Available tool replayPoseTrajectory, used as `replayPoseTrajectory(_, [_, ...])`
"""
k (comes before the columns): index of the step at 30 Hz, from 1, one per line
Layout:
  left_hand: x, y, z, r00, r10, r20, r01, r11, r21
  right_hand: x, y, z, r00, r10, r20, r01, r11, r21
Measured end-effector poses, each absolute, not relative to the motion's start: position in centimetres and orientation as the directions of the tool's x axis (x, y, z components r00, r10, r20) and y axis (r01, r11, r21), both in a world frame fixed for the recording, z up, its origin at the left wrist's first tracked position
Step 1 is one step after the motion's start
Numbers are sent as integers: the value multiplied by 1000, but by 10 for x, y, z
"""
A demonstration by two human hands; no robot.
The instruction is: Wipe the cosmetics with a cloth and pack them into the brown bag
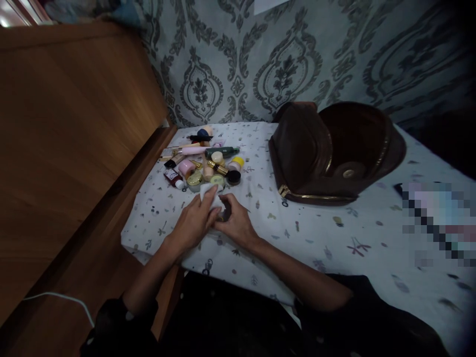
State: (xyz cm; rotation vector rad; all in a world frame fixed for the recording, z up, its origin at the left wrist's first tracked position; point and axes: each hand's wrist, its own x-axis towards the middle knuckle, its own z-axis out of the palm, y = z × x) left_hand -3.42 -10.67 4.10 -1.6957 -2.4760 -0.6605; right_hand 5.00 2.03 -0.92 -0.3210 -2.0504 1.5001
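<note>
My left hand (195,220) lies on the printed bed sheet (316,238) with its fingers pressed on a white cloth or tissue (210,194). My right hand (236,220) is curled beside it, fingers closed round a small dark item (225,214) that I cannot make out. The two hands touch each other. Just beyond them lies a cluster of cosmetics (203,163): small jars, tubes, a green bottle (223,151), a pink jar (186,167), a black-lidded pot (234,176).
A brown leather bag (330,153) lies open on the sheet to the right, zip showing. A wooden panel (74,139) rises along the left. Patterned wallpaper (282,59) stands behind. A white cable (63,297) runs at lower left. A blurred patch sits at far right.
</note>
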Motion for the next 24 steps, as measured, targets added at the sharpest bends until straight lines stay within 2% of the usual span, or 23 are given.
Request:
replayPoseTrajectory(5, [-23,-113,26,-498,810,309,840,361,406,48,24,-7,-773,604,194,-72,221,-973])
replayPoseTrajectory(9, [-10,-118,15,-539,754,376,804,327,496,47,24,-7,-753,629,192,-100,179,-979])
replayPoseTrajectory(13, [1,-121,3,-523,740,424,820,299,489,45,25,-9,-737,660,144,-97,107,-989])
replayPoseTrajectory(15, [3,-122,-3,-460,765,451,863,265,430,43,27,-12,-724,681,110,-66,90,-994])
replayPoseTrajectory(18, [3,-122,-6,-274,792,546,955,154,255,44,29,-16,-718,683,136,-79,114,-990])
replayPoseTrajectory(21, [-1,-119,1,-84,790,607,996,74,42,50,26,-16,-777,579,246,-211,129,-969])
replayPoseTrajectory(24, [-6,-114,18,-39,826,563,993,96,-72,55,21,-11,-820,468,329,-283,168,-944])
